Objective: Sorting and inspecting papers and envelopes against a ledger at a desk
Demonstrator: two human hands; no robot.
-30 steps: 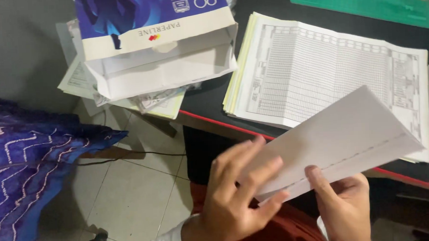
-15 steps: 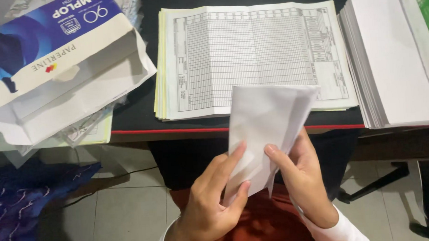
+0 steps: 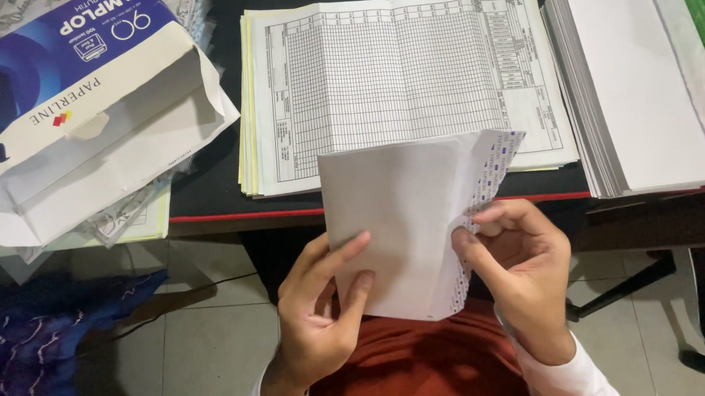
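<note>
Your left hand (image 3: 318, 314) grips one white envelope (image 3: 393, 228) by its left edge: thumb across the front face, the other fingers curled behind, so the hand is partly closed on the paper. Your right hand (image 3: 522, 274) pinches the envelope's right edge, where the flap (image 3: 487, 188) stands open and shows its blue patterned lining; thumb and forefinger are narrow, closed on that edge. The envelope is upright, held over your lap, just in front of the bench (image 3: 225, 176) and overlapping its red front rim in view.

Count: two hands, both on the envelope. One envelope in hand.

On the bench, directly behind the envelope, lies one pile of printed grid forms (image 3: 403, 77), white sheet on top, yellow sheets showing at its left edge. Right of the forms, one tall stack of white envelopes (image 3: 641, 82); number in it cannot be told. Left of the forms, one opened blue-and-white envelope box (image 3: 79, 107), tilted, resting on loose papers.

Below the box, on the tiled floor (image 3: 208, 339), one blue cloth (image 3: 34, 346).
</note>
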